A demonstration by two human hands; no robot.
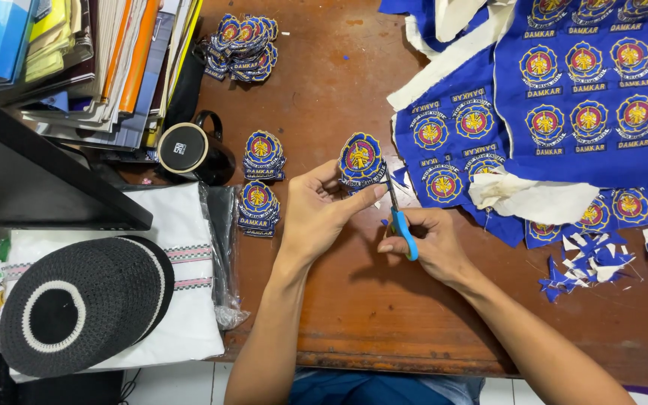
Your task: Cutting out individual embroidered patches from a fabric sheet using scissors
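Bare forearms reach up from the near edge of a worn wooden table (354, 300), where a person is cutting embroidered badges out of cloth. Pinched between thumb and fingertips of the left hand (315, 214) is a round blue patch (361, 159) with a red and gold centre, held just above the tabletop near its middle. The right hand (429, 244) is curled around the blue handles of a small pair of scissors (397, 210), whose blades point up at the lower right edge of the patch, touching or nearly touching it. To the right lie blue fabric sheets (586, 97) covered with rows of uncut badges, some with white backing peeling away, and a scatter of blue and white offcuts (586, 262). Left of the hands sit small stacks of finished patches (260, 180), with a larger heap (243, 46) further back. A black mug (193, 154) stands beside them, below piled papers (106, 67). At near left, a black and white knitted cap (76, 304) rests on folded white cloth (181, 247).
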